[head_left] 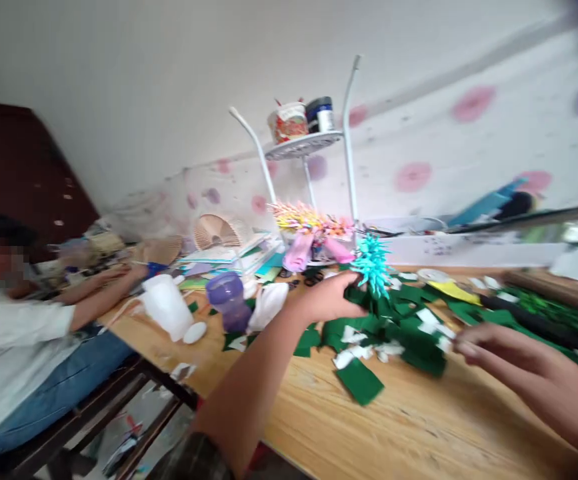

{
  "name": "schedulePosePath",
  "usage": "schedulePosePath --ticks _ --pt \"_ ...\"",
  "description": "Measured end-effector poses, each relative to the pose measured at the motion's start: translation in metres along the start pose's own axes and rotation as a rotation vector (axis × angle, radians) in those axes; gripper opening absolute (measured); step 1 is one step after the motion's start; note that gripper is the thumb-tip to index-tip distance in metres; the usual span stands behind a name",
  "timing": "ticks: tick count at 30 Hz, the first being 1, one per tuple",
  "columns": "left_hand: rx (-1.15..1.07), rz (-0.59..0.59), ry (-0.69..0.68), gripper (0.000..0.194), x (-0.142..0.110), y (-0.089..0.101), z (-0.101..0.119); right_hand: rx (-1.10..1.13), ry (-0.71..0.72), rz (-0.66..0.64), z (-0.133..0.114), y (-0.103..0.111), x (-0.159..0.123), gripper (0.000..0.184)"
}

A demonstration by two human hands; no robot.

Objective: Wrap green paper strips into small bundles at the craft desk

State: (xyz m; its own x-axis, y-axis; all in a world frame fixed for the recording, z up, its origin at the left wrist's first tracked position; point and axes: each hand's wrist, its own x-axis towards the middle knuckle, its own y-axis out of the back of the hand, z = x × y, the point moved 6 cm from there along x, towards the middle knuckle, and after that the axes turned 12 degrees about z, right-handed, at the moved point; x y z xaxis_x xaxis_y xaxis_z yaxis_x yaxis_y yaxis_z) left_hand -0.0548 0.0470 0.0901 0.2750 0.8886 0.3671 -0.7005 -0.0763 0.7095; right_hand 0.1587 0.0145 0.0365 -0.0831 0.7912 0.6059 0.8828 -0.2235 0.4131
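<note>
My left hand [336, 297] reaches across the table, thumb and fingers apart, beside a turquoise spiky paper flower [373, 265]. Dark green material shows in the gap of that hand, and I see no firm grip on it. On the right, my right hand [511, 353] has its thumb and fingertips pressed together; blur hides what is between them. White paper scraps [431, 321] lie close to those fingertips. Green paper pieces [419, 347] spread between the two hands, and one green square [360, 381] rests nearer to me.
A purple cup [229, 300] and a white jug [166, 307] stand left of my arm. Behind are pink rolls [299, 252], a white metal stand [303, 143] with tubs, and a paper fan [216, 231]. Another person [13, 353] sits at the left, arms on the table.
</note>
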Motion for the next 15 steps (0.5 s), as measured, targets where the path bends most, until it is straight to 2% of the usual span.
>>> schedulePosePath --ticks 2,5,7,11,15 --pt "-0.009 -0.091 -0.004 0.06 -0.005 -0.024 -0.004 0.066 -0.129 -0.114 0.005 -0.005 0.0 0.025" --pt "-0.012 -0.207 0.07 0.065 -0.01 -0.039 -0.017 0.106 -0.161 -0.151 0.006 -0.009 0.003 0.022" --pt "0.0 -0.292 0.102 0.067 -0.012 -0.044 -0.019 0.124 -0.148 -0.168 0.006 -0.012 0.003 0.021" --pt "0.052 -0.502 0.092 0.068 -0.017 -0.05 -0.006 0.12 -0.115 -0.182 0.006 -0.012 0.001 0.02" --pt "0.158 -0.637 0.075 0.051 -0.019 -0.052 0.002 0.106 -0.098 -0.178 0.005 -0.009 0.002 0.02"
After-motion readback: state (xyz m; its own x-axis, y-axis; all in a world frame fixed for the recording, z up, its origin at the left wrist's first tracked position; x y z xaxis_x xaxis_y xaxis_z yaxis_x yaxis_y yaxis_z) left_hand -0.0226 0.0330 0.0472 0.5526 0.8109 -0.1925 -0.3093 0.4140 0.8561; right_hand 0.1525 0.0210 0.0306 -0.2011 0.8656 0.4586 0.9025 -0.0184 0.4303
